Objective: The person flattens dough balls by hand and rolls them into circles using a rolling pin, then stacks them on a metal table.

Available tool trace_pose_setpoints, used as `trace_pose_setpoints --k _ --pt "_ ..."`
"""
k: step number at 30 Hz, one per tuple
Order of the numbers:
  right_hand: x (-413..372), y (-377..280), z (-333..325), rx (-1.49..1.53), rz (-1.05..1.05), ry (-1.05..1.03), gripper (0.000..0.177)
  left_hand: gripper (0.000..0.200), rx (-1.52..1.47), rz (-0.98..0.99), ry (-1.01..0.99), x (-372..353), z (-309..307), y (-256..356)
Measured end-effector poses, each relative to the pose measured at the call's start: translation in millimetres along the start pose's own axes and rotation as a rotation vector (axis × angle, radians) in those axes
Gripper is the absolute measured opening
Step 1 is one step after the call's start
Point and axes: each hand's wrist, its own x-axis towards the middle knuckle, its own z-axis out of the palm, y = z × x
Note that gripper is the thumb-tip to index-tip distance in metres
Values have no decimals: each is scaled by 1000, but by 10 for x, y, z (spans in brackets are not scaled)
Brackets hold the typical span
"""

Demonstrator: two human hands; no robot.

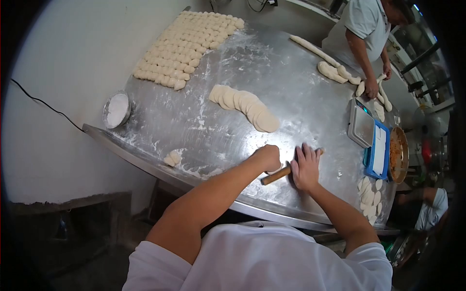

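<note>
My left hand (268, 157) is closed on the edge of a small dough round (274, 170), most of which is hidden beneath my fingers. Just right of it, my right hand (306, 167) lies flat across a wooden rolling pin (276, 176), palm on the wood and fingers stretched out. The pin's near end sticks out toward the dough round, and its far end shows past my fingers. Beyond my hands lies a curved row of overlapping flat dough wrappers (245, 105) on the metal table (208, 140).
Many dough pieces (187, 48) cover the far left. A flour bowl (117, 110) and small dough lumps (172, 158) are at left. At right are a scale (362, 125), blue tray (379, 150), filling pan (399, 155) and flat wrappers (371, 199). A co-worker (364, 34) handles dough strips.
</note>
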Motion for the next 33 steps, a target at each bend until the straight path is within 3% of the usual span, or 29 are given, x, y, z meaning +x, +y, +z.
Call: trace_pose_setpoints --k 3,5,7,10,12,15,16,19,21,22,23,25,28,31,33 --pt "622 -192 138 -121 69 31 68 43 -6 -5 87 -184 -116 -19" --pt "1005 -351 169 -85 221 25 75 46 -19 64 89 -181 -193 -88" --pt "1256 -421 256 -99 254 79 67 44 36 54 182 -133 -191 -163" --pt "1027 -351 191 197 192 86 59 43 -31 67 216 -63 -154 -257" --pt "430 -183 178 2 90 46 51 42 -192 25 191 64 -116 -288" --pt "-214 46 -128 -53 -62 -13 51 42 -606 -127 -77 86 -122 -271" --pt "-188 44 -126 -50 -40 -11 51 40 -494 -61 -125 114 -130 -303" --pt "324 -74 63 -66 107 34 58 43 -48 120 84 5 -129 -281" --pt "894 -323 99 -108 280 64 64 42 11 -25 169 -76 -191 -156" --pt "1150 -386 180 -120 348 99 63 41 -49 -38 119 -191 -361 -89" --pt "1272 -404 249 -134 424 138 61 41 -19 28 290 -57 -182 -261" --pt "1206 -356 240 -7 386 160 60 41 -47 -34 147 -142 -373 -166" --pt "490 -206 195 -12 206 116 57 43 -79 84 293 106 -165 -372" --pt "-304 75 -7 -67 -27 75 52 46 -212 -42 -107 -4 -415 -278" --pt "-214 62 -24 -62 8 51 52 48 -174 -1 -139 26 -357 -333"
